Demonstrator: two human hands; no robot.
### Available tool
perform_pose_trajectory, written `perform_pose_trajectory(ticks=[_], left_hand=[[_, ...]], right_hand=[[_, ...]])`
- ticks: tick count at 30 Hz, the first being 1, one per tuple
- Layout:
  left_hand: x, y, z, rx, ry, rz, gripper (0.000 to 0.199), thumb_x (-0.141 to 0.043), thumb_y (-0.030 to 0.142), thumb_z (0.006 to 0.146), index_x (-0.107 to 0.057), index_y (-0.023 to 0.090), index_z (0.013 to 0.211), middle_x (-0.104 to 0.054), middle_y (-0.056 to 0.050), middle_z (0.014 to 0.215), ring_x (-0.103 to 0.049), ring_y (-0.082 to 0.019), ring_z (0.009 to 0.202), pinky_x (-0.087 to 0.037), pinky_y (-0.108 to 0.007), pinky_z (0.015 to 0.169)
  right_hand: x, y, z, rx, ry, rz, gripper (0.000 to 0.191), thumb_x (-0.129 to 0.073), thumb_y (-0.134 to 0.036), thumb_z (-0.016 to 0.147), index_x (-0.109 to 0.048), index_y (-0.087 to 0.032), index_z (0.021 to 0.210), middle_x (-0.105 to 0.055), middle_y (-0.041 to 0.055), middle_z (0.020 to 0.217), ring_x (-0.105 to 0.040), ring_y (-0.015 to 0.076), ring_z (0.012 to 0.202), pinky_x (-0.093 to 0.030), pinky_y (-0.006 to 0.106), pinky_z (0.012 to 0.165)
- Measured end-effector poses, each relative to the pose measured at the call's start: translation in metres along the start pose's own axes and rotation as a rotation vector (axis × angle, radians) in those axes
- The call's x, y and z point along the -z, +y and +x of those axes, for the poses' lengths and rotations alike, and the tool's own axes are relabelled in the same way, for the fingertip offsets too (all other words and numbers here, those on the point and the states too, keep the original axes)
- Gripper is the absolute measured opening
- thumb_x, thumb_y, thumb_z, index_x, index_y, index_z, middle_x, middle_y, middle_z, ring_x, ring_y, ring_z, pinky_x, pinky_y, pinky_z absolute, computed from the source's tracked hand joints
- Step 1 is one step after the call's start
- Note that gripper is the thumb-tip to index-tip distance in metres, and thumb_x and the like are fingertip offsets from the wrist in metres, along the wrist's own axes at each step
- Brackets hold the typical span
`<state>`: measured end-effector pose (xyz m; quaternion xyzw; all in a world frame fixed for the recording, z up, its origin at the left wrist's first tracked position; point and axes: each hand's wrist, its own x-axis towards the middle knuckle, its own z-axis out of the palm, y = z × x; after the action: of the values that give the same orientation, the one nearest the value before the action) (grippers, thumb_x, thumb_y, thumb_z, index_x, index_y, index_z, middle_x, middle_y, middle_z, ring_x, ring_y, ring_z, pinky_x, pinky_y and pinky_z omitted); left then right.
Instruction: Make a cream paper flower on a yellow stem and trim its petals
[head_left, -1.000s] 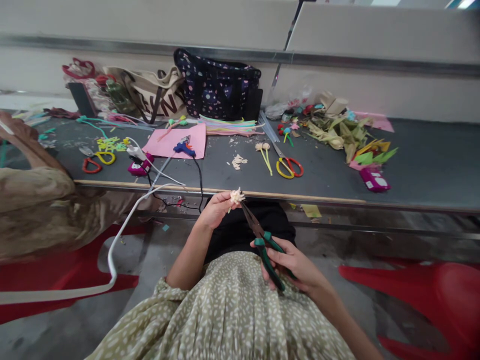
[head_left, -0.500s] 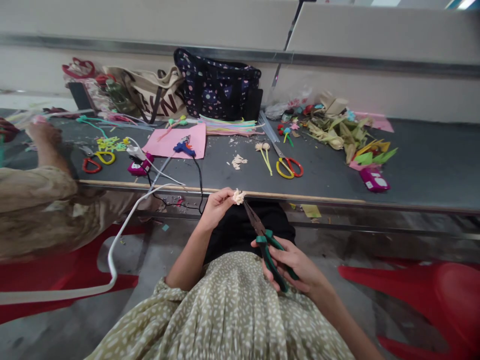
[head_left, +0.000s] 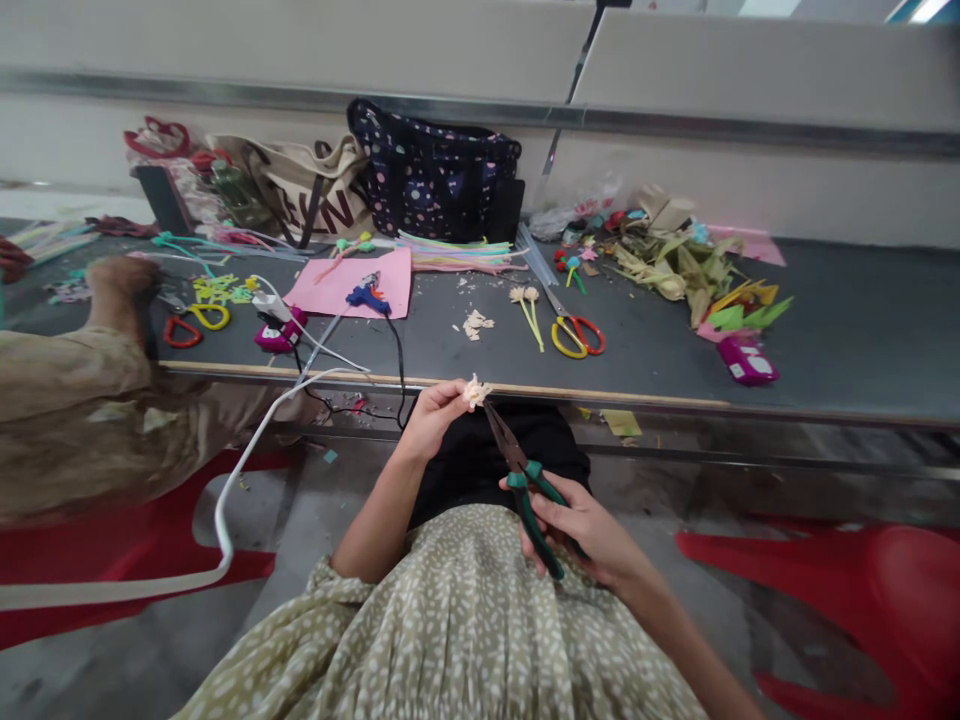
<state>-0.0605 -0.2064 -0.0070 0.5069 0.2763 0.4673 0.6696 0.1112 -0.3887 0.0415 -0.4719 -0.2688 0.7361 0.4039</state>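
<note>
Along the back of the dark worktop (head_left: 652,345) stand, left to right, a beige fabric bag (head_left: 334,185) with large brown lettering and a soft navy bag (head_left: 442,175) patterned with small shapes; their contents are hidden. Nearer, the fingers of the left hand (head_left: 435,420) pinch a pale, frilly flower (head_left: 475,393) at the worktop's front edge. Beside it are the slender metal tips of pliers (head_left: 514,455), their green handles wrapped by the right hand's (head_left: 574,525) fingers. Farther right, a crumpled clear plastic bag (head_left: 553,221) lies near dry, papery husks (head_left: 671,265).
</note>
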Motion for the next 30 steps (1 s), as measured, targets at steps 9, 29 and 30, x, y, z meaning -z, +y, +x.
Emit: perform_pose_trajectory(ticks=[9,29,30], left_hand=[[-0.004,0.0059,-0.0001,0.077,0.013,-0.152,0.023,-0.085,0.036,0.068,-0.075,0.016,0.074,-0.068,-0.003,0.069,-0.065,-0.016,0.073,-0.049,-0.028,0.078],[-0.0079,0.003,-0.0017,0.082,0.005,-0.244,0.023,-0.086,0.03,0.064,-0.069,0.018,0.074,-0.065,-0.001,0.074,-0.063,-0.015,0.075,-0.052,-0.038,0.091],[-0.0083,0.0036,-0.0018,0.085,0.002,-0.244,0.024,-0.087,0.031,0.063,-0.069,0.017,0.074,-0.065,-0.001,0.074,-0.064,-0.016,0.075,-0.052,-0.038,0.092]], right_hand=[[0.0018,-0.0001,-0.0009,-0.006,-0.005,-0.02,0.058,-0.071,-0.05,0.085,-0.058,-0.013,0.128,-0.072,0.0045,0.066,-0.068,0.018,0.052,-0.055,0.027,0.051],[0.0042,0.0064,0.0019,0.034,-0.083,-0.005,0.06,-0.068,-0.047,0.091,-0.055,-0.015,0.139,-0.075,0.0076,0.075,-0.072,0.0195,0.059,-0.059,0.03,0.057],[0.0046,0.007,0.002,0.031,-0.086,0.0,0.06,-0.068,-0.047,0.09,-0.054,-0.015,0.14,-0.074,0.007,0.074,-0.073,0.0197,0.059,-0.059,0.03,0.057]])
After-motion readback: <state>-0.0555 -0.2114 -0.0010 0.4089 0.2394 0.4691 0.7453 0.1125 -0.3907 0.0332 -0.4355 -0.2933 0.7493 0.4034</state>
